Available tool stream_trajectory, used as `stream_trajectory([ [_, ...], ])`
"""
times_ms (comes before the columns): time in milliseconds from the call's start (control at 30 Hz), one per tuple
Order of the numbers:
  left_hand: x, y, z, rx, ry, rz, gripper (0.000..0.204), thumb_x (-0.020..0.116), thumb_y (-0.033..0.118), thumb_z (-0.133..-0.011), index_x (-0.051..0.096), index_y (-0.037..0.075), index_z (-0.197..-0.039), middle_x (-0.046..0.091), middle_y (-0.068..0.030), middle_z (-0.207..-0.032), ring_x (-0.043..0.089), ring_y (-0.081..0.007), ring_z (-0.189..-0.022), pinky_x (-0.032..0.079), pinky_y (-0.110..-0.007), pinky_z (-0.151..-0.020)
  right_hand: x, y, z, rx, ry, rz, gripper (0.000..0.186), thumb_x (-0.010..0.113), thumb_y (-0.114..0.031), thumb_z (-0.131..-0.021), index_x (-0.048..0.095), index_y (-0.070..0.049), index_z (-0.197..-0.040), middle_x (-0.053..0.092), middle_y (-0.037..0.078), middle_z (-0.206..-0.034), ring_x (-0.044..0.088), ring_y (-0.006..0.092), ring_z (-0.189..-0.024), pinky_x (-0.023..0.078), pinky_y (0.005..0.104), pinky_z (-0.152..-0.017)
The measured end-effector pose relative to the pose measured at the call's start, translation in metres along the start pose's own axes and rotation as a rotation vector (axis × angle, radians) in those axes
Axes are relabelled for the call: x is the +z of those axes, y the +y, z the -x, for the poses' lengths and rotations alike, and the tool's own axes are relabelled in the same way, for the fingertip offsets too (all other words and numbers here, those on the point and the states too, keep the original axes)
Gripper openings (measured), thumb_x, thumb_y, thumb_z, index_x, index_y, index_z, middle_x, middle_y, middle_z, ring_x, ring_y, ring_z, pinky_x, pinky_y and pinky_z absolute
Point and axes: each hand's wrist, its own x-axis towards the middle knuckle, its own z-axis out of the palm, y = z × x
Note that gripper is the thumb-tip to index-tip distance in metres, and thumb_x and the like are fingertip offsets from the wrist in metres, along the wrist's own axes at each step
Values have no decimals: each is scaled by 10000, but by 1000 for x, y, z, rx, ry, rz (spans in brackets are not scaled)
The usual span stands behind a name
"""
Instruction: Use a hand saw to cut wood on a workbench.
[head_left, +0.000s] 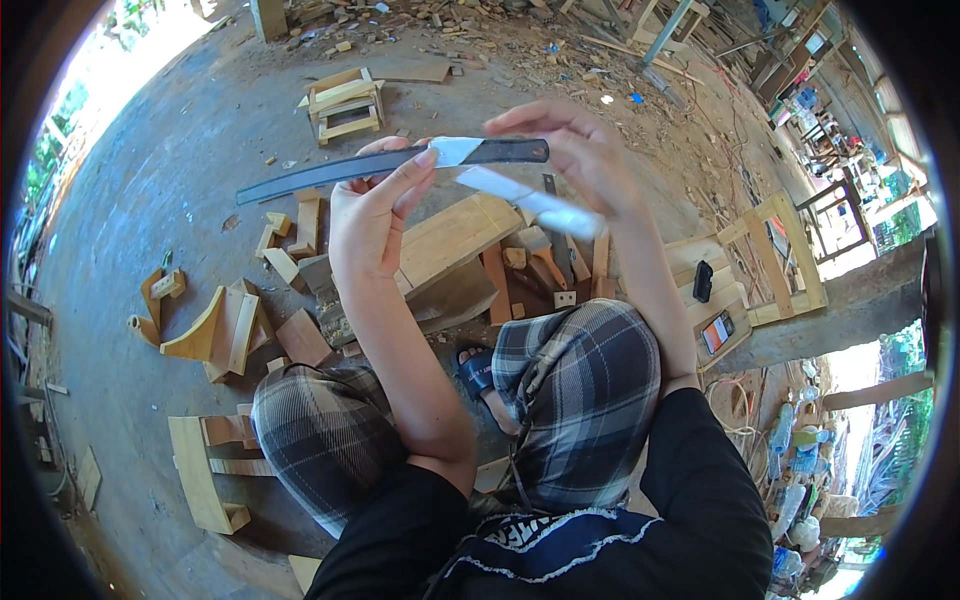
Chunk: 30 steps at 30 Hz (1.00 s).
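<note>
In front of me, my left hand pinches a long, flat, dark metal strip between thumb and fingers. The strip has a hole near its right end and lies almost level, its left end reaching past the hand. A white band, like tape or paper, is wrapped around the strip beside my left thumb, and its loose tail trails down to the right, blurred. Around the strip's right end, my right hand has its fingers stretched and apart; I see nothing gripped in it.
Ahead of my knees stands a thick wooden beam. Beside it are hand tools in a wooden tray. Curved wooden parts lie on the left floor, a small wooden frame farther off. At right, a phone and black case rest on boards.
</note>
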Motion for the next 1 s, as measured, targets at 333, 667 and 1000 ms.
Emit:
stream_trajectory([
  [333,3,-2,1,12,7,33,339,761,-67,-718,589,-31,-1008,665,-137,-907,672,-196,-855,586,-289,-795,19,-2,3,346,-120,-36,407,685,-194,-865,592,-1,-1211,679,102,-954,606,70,-669,474,217,-509],
  [667,7,-4,3,14,56,2,371,771,-50,-719,610,-39,-1053,687,-103,-875,674,-166,-794,572,-276,-786,21,-5,4,315,19,486,279,728,-226,-827,712,-13,-1006,701,55,-780,593,70,-616,460,225,-543],
  [1000,12,-27,-4,151,8,90,307,734,-26,-776,599,18,-1048,668,-66,-887,655,-145,-823,572,-276,-730,16,-1,7,327,-95,344,344,712,-274,-844,692,27,-1009,691,53,-819,605,82,-734,463,230,-617],
])
